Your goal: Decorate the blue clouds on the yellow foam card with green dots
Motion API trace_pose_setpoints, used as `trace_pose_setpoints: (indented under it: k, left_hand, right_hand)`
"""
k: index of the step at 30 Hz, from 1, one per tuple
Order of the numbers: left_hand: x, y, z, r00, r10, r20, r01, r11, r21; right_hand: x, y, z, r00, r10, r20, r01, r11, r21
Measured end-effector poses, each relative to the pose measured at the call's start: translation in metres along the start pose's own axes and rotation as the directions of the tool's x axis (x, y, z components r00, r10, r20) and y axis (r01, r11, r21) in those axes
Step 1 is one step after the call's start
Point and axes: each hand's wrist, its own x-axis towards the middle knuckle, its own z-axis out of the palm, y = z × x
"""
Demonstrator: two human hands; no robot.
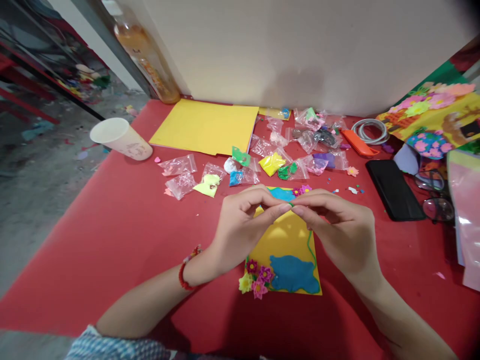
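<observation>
Both hands meet fingertip to fingertip above the yellow card (285, 245) — left hand (240, 227) and right hand (339, 227) pinched shut on a thin green clay strand (310, 245) trailing toward 5 o'clock. It looks like edging work; the laying calls for a light touch on the red desk (112, 240).

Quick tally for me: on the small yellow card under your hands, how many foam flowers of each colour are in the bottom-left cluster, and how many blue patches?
Pink or magenta flowers: 3
Yellow flowers: 1
Blue patches: 2, a large one low and one at the top edge, partly hidden by the hands
Total: 6, on the yellow card
</observation>
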Motion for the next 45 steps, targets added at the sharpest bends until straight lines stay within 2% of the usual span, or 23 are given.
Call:
trace_pose_setpoints:
  k: [7,19,25,28,33,37,45]
  left_hand:
    - [0.002,0.003,0.000,0.999,0.029,0.020,-0.030,0.998,0.047]
    - [0.002,0.001,0.001,0.996,0.086,0.017,-0.087,0.992,0.088]
    - [0.000,-0.001,0.002,0.994,0.108,0.026,-0.110,0.987,0.113]
    - [0.000,-0.002,0.002,0.993,0.109,0.039,-0.113,0.985,0.128]
    - [-0.001,0.000,0.002,0.997,0.059,0.041,-0.062,0.994,0.093]
    - [0.001,-0.002,0.002,1.000,-0.006,0.030,0.004,0.996,0.087]
    - [0.002,-0.005,0.002,0.999,-0.027,0.028,0.025,0.995,0.092]
  right_hand:
    - [0.000,0.000,0.000,1.000,0.024,0.004,-0.024,1.000,0.007]
    - [-0.002,-0.002,-0.002,0.996,-0.087,0.014,0.088,0.994,-0.059]
    - [0.000,-0.002,-0.002,0.999,-0.050,0.015,0.051,0.996,-0.071]
    - [0.000,0.000,-0.001,0.998,-0.046,0.040,0.048,0.998,-0.036]
    - [-0.001,0.004,0.001,0.998,-0.057,0.011,0.057,0.998,-0.034]
    - [0.001,0.006,0.001,1.000,-0.003,-0.013,0.003,1.000,-0.008]
    - [0.006,0.007,0.003,0.990,0.140,0.018,-0.140,0.989,0.052]
